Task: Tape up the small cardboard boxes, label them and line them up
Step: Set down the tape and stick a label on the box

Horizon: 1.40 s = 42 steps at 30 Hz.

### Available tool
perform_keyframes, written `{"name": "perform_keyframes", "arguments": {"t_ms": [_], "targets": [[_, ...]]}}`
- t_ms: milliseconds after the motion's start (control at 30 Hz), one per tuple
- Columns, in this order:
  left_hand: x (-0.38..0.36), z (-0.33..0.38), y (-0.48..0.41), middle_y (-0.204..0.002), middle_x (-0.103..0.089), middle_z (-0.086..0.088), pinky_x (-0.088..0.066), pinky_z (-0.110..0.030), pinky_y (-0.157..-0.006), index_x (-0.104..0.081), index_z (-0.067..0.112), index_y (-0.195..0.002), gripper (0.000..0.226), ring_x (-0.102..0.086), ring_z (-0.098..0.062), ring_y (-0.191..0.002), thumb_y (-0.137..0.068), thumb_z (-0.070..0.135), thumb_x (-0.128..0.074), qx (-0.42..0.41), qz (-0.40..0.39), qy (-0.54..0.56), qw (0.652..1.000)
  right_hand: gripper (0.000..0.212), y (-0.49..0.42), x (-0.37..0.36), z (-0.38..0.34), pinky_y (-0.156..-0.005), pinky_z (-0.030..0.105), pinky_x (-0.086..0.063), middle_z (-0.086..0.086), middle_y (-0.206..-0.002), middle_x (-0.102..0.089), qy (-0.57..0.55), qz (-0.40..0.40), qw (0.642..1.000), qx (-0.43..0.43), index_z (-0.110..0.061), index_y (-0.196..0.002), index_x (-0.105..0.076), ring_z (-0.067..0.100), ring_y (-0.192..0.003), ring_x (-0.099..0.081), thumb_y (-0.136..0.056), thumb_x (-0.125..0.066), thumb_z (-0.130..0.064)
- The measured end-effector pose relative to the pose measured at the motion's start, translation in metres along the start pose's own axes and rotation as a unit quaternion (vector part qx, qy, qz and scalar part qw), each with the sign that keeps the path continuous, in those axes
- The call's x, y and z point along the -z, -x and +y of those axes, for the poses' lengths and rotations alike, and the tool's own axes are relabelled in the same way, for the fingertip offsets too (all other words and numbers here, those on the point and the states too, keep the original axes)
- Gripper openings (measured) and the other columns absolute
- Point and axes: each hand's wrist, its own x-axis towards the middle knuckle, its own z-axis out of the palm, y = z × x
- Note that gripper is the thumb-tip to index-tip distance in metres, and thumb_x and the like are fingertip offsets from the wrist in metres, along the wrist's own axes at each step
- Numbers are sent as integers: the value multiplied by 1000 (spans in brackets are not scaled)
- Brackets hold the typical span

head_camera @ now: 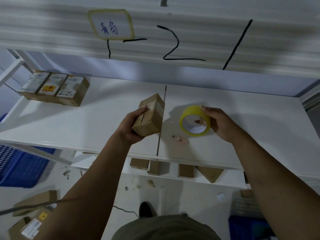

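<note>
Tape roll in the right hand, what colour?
Yellow, with a white inner core. The tape roll shows clearly in the head view, gripped by the right hand.

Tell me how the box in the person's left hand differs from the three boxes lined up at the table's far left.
The held box shows plain brown faces; the three boxes carry white labels. The held box is gripped at a tilt in the left hand; the three boxes rest side by side on the table. All are small brown cardboard.
</note>
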Motion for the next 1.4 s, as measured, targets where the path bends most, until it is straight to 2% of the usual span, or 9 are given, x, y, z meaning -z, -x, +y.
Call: {"name": "perform_keyframes", "arguments": {"t_ms": [133,267,433,600,733,933,1067,1233,1400], "targets": [[10,1,2,-115,-74,-14,-63,-39,-74,-60,10,-138,50,-76,-27,-92,-96,35,-65,-22,17,-31,999,64,5,13,-10,-71,34,-49,6,-75,-52,142,17,990,5,-20,-67,-68,18,-74,-54,-53,-85,-79],[6,-3,-4,-115,-74,-14,-63,-39,-73,-61,11,-136,47,-76,-28,-92,-96,35,-67,-22,46,-55,997,76,-5,30,-7,-62,34,-30,-2,-57,-30,441,131,887,-42,-22,-57,-32,19,-58,-41,-64,-73,-86],[-10,-21,-28,-121,-75,-14,-63,-46,-83,-62,13,-134,58,-76,-32,-103,-89,45,-77,-11,93,-119,989,69,-12,27,1,-70,33,-49,5,-78,-64,592,174,779,-110,-16,-70,-56,30,-79,-65,-71,-67,-85],[-29,-29,-49,-107,-76,-6,-62,-39,-85,-72,14,-108,58,-74,-24,-97,-78,63,-81,-28,191,-309,931,59,-15,28,13,-78,34,-44,8,-96,-68,666,170,714,-133,-15,-94,-63,34,-98,-69,-81,-65,-73],[-43,-39,-63,-108,-71,-2,-54,-27,-71,-65,13,-123,56,-68,-17,-94,-92,60,-69,-28,170,-367,914,60,-25,21,12,-76,33,-42,3,-89,-58,704,143,682,-141,-23,-92,-55,29,-97,-68,-78,-62,-81],[-29,-39,-84,-132,-63,-8,-56,-52,-102,-65,22,-136,99,-66,-33,-112,-61,85,-70,-37,228,-411,882,44,-40,10,14,-75,31,-40,-4,-76,-52,741,110,643,-162,-24,-95,-63,24,-80,-59,-75,-70,-63],[-27,-38,-80,-126,-68,-8,-53,-50,-106,-60,17,-140,72,-66,-32,-115,-90,68,-63,-31,222,-420,880,42,-41,7,13,-77,33,-39,-2,-75,-47,749,95,635,-163,-27,-95,-59,25,-91,-65,-77,-70,-63],[-16,-54,-85,-141,-51,-10,-46,-59,-111,-44,28,-154,114,-54,-39,-128,-64,98,-40,-32,255,-488,834,30,-42,2,12,-82,38,-33,-3,-76,-53,771,91,611,-157,-25,-97,-67,21,-69,-52,-80,-67,-49],[-21,-60,-79,-145,-48,-15,-41,-61,-114,-41,28,-156,94,-47,-42,-134,-84,88,-36,-64,268,-508,816,48,-38,-3,16,-100,46,-34,5,-108,-66,761,119,636,-44,-21,-106,-66,31,-111,-57,-81,-69,-62]]}}
